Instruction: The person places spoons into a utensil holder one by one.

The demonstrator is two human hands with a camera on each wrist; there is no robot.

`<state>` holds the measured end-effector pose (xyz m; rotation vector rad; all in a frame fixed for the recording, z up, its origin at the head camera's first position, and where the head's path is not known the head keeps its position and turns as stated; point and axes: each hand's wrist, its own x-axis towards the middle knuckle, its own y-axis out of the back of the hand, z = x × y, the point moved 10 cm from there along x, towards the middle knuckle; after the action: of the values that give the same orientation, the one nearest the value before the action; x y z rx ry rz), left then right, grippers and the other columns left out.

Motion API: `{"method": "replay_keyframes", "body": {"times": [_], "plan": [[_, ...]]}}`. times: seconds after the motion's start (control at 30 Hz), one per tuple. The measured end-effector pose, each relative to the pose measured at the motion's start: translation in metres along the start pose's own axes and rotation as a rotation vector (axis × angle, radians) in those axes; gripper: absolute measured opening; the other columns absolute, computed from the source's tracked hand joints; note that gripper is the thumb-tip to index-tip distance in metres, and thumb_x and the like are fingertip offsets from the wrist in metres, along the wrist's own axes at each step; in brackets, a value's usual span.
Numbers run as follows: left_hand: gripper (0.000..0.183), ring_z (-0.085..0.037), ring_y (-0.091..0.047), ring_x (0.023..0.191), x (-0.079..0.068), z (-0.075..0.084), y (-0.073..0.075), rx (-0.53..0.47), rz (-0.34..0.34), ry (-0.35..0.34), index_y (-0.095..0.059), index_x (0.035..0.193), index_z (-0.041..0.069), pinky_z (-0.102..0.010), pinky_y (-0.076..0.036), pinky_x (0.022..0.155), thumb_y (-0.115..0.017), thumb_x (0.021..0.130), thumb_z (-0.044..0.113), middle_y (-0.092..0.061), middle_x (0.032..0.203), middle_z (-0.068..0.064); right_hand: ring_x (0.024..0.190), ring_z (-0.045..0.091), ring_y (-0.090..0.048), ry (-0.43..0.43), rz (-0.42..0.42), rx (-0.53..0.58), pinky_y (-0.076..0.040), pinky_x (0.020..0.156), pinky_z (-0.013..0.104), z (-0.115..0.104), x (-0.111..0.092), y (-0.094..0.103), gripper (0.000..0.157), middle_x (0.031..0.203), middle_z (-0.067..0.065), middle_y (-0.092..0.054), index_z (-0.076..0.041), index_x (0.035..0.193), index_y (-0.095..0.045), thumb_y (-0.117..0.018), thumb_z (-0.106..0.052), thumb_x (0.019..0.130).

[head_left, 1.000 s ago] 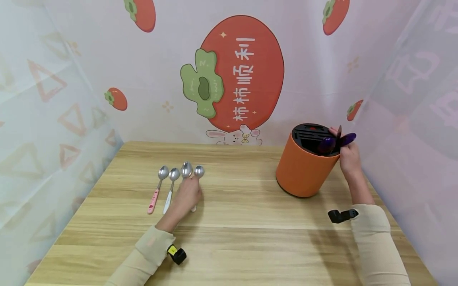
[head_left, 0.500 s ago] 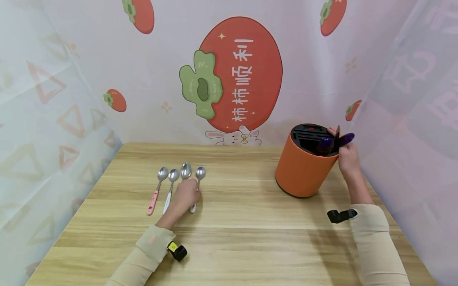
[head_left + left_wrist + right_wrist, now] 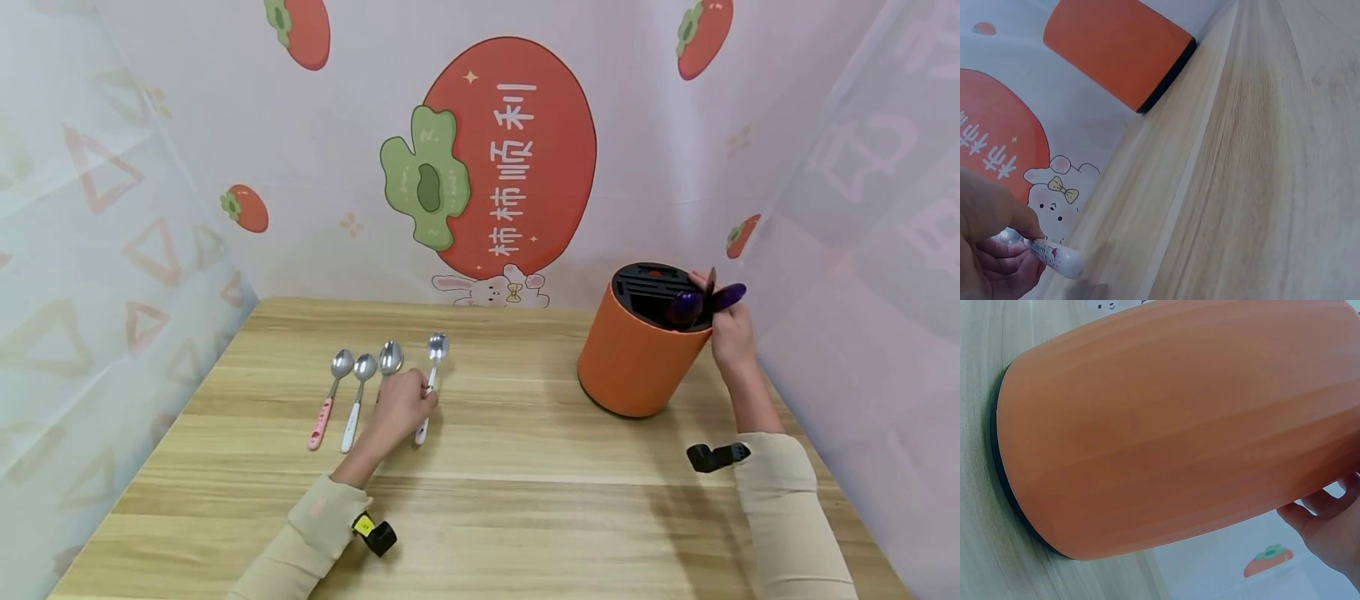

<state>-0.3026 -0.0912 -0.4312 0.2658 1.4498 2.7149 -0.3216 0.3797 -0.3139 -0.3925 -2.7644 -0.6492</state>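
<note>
While only head view shows purple pieces (image 3: 684,308), left hand (image 3: 402,402) pinches spoon (image 3: 438,345), right hand (image 3: 732,337) grips holder (image 3: 637,358).

a pale backdrop (image 3: 330,125) printed with a large red fruit (image 3: 476,150), white characters (image 3: 512,171) and a cartoon rabbit (image 3: 487,289) rose behind a wood-grained table (image 3: 525,517), while a sheet (image 3: 82,333) marked with faint triangles (image 3: 146,329) hung along its left side.

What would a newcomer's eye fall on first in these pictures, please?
Probably the huge red persimmon print across the middle of the back wall. Next comes the orange knife holder at the right of the table, purple utensils poking from its top. At the left, a white-handled spoon in the left hand stands out beside three other spoons.
</note>
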Motion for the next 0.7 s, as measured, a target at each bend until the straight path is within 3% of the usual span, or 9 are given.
{"method": "replay_keyframes", "body": {"times": [0.1,0.23,0.37,0.57,0.7], "plan": [[0.008,-0.014,-0.056,0.057,-0.001,0.005,0.004,-0.024,0.040,-0.015,-0.065,0.080,0.002,-0.024,-0.045,0.053,-0.069,0.083,0.009,-0.065,0.068,-0.005,0.151,0.030,-0.025,0.037,-0.009,0.024,-0.015,0.126,0.036,-0.003,0.000,-0.001,0.053,0.158,0.019,-0.037,0.002,0.145,-0.046,-0.027,-0.032,0.109],[0.011,-0.015,-0.059,0.063,-0.002,0.011,0.007,-0.058,0.071,-0.020,-0.065,0.086,0.002,-0.025,-0.048,0.056,-0.070,0.083,0.011,-0.068,0.075,-0.006,0.150,0.029,-0.027,0.060,-0.013,0.036,-0.017,0.125,0.032,-0.004,-0.001,-0.002,0.051,0.157,0.021,-0.037,0.004,0.145,-0.046,-0.026,-0.026,0.109],[0.011,-0.014,-0.060,0.064,-0.003,0.016,0.009,-0.100,0.092,-0.021,-0.067,0.088,0.003,-0.026,-0.049,0.058,-0.072,0.084,0.013,-0.069,0.076,-0.005,0.150,0.026,-0.029,0.045,-0.003,0.023,-0.018,0.124,0.030,-0.002,0.000,-0.001,0.052,0.157,0.020,-0.038,0.002,0.145,-0.046,-0.028,-0.031,0.109],[0.012,-0.013,-0.061,0.066,-0.005,0.025,0.014,-0.122,0.140,-0.031,-0.068,0.088,0.006,-0.028,-0.051,0.064,-0.073,0.086,0.016,-0.069,0.077,-0.003,0.151,0.030,-0.026,0.017,-0.013,0.015,-0.015,0.126,0.039,0.000,0.001,0.000,0.055,0.158,0.021,-0.035,0.000,0.146,-0.045,-0.028,-0.037,0.109],[0.011,-0.013,-0.061,0.067,-0.005,0.033,0.014,-0.171,0.128,-0.026,-0.068,0.091,0.006,-0.025,-0.052,0.061,-0.071,0.088,0.016,-0.069,0.079,-0.003,0.152,0.029,-0.023,-0.015,-0.020,0.006,-0.013,0.126,0.043,0.002,0.001,0.000,0.058,0.159,0.019,-0.033,-0.003,0.147,-0.045,-0.029,-0.042,0.108]]}}
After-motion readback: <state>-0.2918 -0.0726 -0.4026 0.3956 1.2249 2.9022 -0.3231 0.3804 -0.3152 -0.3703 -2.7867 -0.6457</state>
